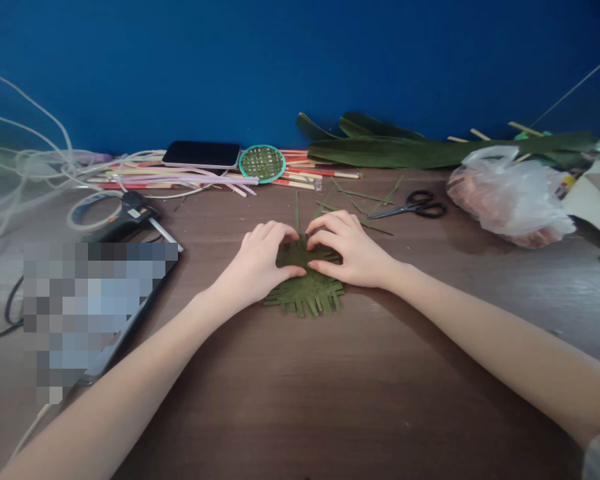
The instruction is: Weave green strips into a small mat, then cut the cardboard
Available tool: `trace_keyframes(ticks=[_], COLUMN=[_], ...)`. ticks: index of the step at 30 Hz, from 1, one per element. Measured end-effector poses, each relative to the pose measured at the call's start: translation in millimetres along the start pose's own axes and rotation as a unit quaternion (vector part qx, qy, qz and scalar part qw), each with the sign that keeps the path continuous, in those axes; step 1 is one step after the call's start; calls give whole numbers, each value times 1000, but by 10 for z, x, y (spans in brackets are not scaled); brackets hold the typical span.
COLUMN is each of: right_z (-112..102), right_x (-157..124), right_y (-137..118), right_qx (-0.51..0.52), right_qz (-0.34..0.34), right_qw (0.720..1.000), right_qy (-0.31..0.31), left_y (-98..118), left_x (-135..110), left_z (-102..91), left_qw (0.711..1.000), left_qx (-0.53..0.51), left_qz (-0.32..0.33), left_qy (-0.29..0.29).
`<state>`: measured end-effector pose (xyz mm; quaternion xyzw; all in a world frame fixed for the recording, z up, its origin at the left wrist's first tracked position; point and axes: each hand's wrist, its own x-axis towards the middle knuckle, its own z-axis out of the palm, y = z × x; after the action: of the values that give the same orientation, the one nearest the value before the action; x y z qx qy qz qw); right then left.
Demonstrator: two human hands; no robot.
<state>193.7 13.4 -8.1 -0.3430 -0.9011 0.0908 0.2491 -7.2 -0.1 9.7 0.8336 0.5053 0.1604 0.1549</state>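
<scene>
Two hands, the left hand point(263, 257) and the right hand point(353, 250), arch inward over a mat point(310, 290) of woven green leaf, flat on the brown wood-grain table point(300, 380) before the person. Thumbs and fingertips meet its surface; whether they pinch it, I can't tell from where I stand. Blunt cut ends fringe its near edge, pointing at the person, while one thin strip point(297, 210) runs off toward the blue wall point(230, 67). Covered like that, its long axis is unclear. Beyond lie black-handled scissors point(411, 209) and broad, tapering leaves point(380, 153).
</scene>
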Motion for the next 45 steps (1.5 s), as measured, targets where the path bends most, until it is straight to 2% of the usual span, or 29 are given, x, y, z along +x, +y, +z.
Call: trace_keyframes(ticks=[8,26,33,45], right_z=[-9,4,3,7], right_x=[-4,3,1,6], right_y=[-1,10,10,11], right_qx=[3,8,10,4], right_qz=[10,16,16,10], right_qw=[1000,1000,1000,1000], right_qy=[0,-19,-19,-22], left_y=[-27,13,3,90], left_x=[-17,-16,-16,-60], left_z=[20,12,16,-53], left_qw=[993,994,994,978], left_qx=[110,97,102,204], left_qz=[-33,-40,-37,-47], left_qy=[36,7,13,24])
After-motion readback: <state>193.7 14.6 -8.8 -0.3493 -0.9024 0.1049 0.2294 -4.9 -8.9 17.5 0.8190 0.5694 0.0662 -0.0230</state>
